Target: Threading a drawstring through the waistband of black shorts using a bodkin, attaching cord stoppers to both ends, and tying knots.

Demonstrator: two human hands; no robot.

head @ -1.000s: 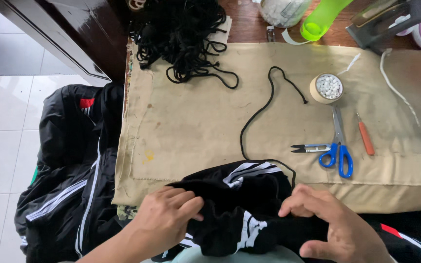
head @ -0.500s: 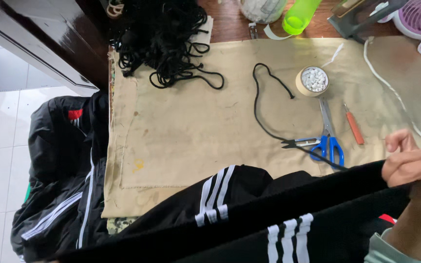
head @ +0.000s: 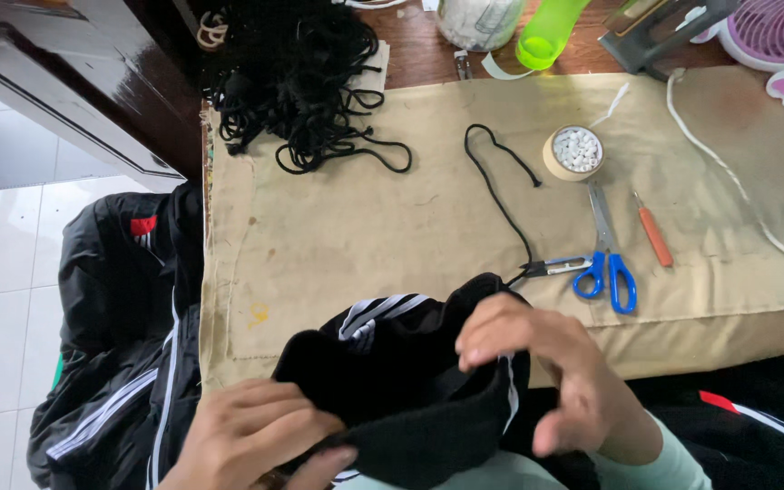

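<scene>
- The black garment (head: 392, 381) with white stripes is bunched up at the bottom middle of the frame, on the near edge of the tabletop (head: 338, 236).
- Its long side runs left to right.
- The left hand (head: 256, 436) has a closed grip on its lower left; the right hand (head: 546, 363) pinches its right edge.
- A black cord (head: 499, 195) leads up from it.
- Blue scissors (head: 602, 263) lie just right, and a cord pile (head: 301, 91) sits upper left.
</scene>
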